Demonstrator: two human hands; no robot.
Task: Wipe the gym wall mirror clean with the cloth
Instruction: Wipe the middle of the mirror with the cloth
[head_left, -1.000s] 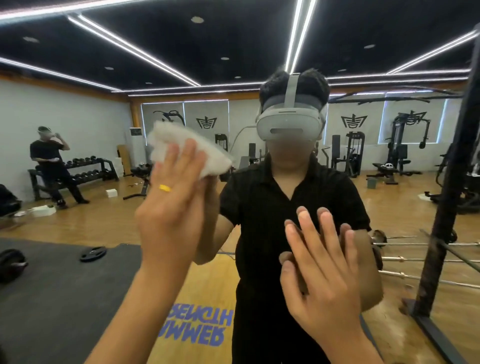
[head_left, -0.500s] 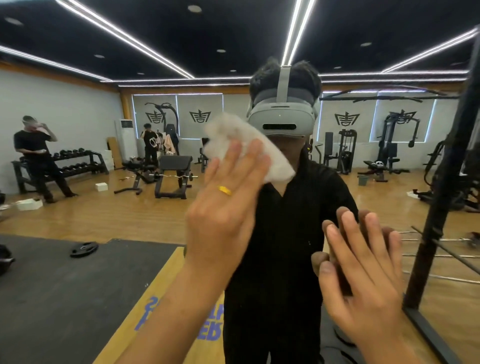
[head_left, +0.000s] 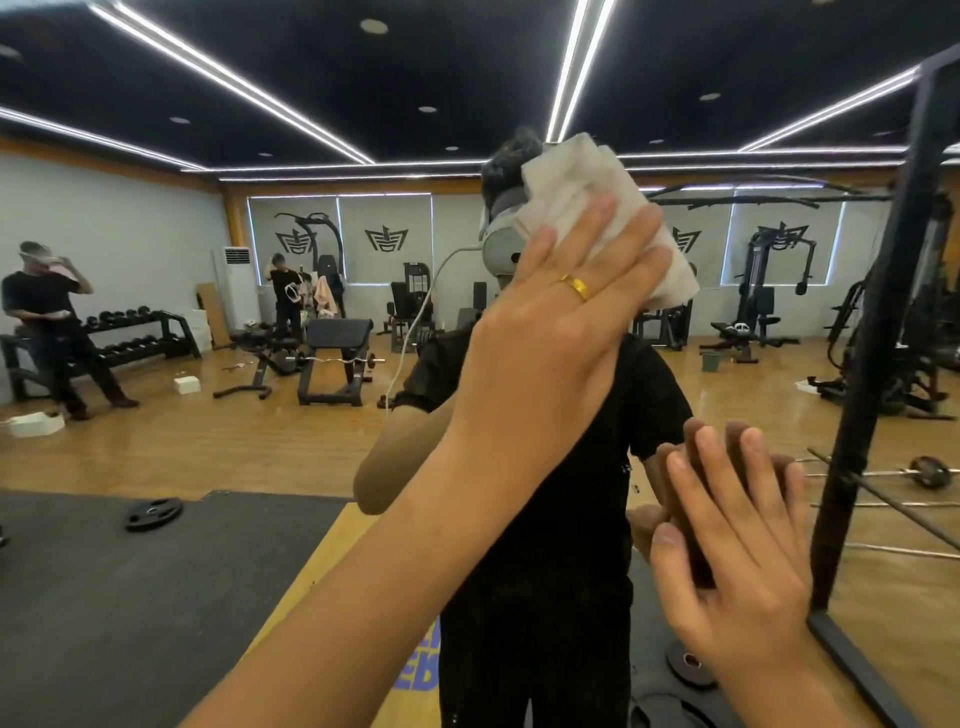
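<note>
The crumpled white cloth (head_left: 582, 171) sits high on the gym wall mirror (head_left: 156, 457), straight ahead. The left hand (head_left: 550, 332) pins it flat to the glass with straight fingers, and its long axis slants down to the right. The right hand (head_left: 737, 561), open, rests flat on the glass, lower right and well apart from the cloth. The left hand looks set to make the next stroke.

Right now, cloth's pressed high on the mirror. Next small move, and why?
Probably slide the left hand sideways, keeping the cloth flat on the mirror: straight fingers press it high on the glass, the right hand braces flat lower right, so a short level stroke looks steady.
</note>
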